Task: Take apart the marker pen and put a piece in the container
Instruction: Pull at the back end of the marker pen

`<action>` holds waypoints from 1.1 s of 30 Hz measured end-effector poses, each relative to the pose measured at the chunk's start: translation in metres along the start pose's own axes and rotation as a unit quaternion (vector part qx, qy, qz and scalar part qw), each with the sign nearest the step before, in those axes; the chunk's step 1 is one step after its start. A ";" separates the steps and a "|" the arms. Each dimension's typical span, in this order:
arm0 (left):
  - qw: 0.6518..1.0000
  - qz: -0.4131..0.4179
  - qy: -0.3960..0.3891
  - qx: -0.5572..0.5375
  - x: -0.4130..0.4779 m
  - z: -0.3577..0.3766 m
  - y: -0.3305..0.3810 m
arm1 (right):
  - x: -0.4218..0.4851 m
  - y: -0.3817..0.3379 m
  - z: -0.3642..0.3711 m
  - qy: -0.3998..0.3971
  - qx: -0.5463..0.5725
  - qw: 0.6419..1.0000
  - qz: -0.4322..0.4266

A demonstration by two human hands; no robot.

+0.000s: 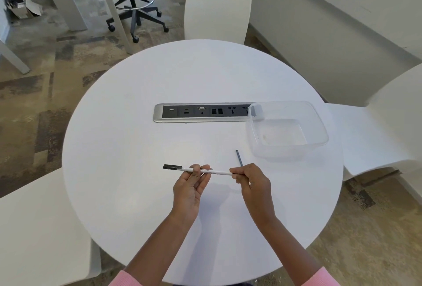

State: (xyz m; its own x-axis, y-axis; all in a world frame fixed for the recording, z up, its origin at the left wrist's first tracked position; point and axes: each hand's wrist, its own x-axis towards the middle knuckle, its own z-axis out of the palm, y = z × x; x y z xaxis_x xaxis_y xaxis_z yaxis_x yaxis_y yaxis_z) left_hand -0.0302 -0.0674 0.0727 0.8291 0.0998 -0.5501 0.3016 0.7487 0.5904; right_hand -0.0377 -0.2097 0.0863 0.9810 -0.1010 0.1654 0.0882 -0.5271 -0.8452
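Head view: a round white table (137, 148) with both hands raised over its near middle. The left hand (190, 191) pinched a slim white marker pen with printed text (217, 172) between thumb and fingertips, around mid-barrel. The pen lay roughly level, left to right, with its black cap (172, 167) still on at the left end. The right hand (251, 183) had its fingers curled round the pen's right end and also held a thin grey rod (239, 158). The rod stuck out of the fingers toward the far side, angled away from the barrel, its lower end hidden in the grip. A clear rectangular plastic container (319, 121) sat on the table's right side, just beyond the right hand, apart from the rod tip; nothing from the pen was in it. Its far left corner overlapped the right end of a silver and black socket panel (201, 112) set into the table centre. Pink sleeves (123, 280) showed at the bottom edge. White moulded chairs stood at the far side (217, 9), right (376, 130) and near left (34, 228). A black wheeled stool (134, 9) stood far left on patterned carpet.
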 end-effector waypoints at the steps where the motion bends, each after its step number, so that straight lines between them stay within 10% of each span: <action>1: 1.000 0.003 0.000 0.003 0.000 0.001 -0.001 | 0.000 -0.001 0.001 0.004 0.023 0.999 0.032; 10: 0.998 0.035 0.000 0.057 0.003 -0.001 -0.001 | 0.019 -0.001 -0.005 -0.069 0.341 0.864 0.363; 15: 0.999 0.027 0.006 0.031 0.006 0.001 0.001 | 0.008 0.002 -0.004 -0.055 0.101 0.979 0.171; 20: 1.000 0.012 0.004 0.014 0.007 0.002 -0.002 | 0.005 0.006 -0.001 -0.047 -0.065 0.997 -0.012; 30: 0.998 0.021 0.022 0.061 0.008 -0.003 -0.008 | 0.027 0.010 -0.003 -0.167 0.093 0.941 0.280; 33: 0.998 0.019 0.030 0.052 0.008 -0.004 -0.009 | 0.028 0.010 -0.005 -0.183 0.064 0.949 0.248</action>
State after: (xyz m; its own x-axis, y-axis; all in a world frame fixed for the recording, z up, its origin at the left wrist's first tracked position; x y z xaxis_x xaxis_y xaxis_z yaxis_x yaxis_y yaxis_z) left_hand -0.0281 -0.0708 0.0610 0.8119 0.1685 -0.5589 0.3207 0.6713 0.6682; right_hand -0.0100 -0.2224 0.0853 0.8994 0.0023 -0.4372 -0.4032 -0.3824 -0.8314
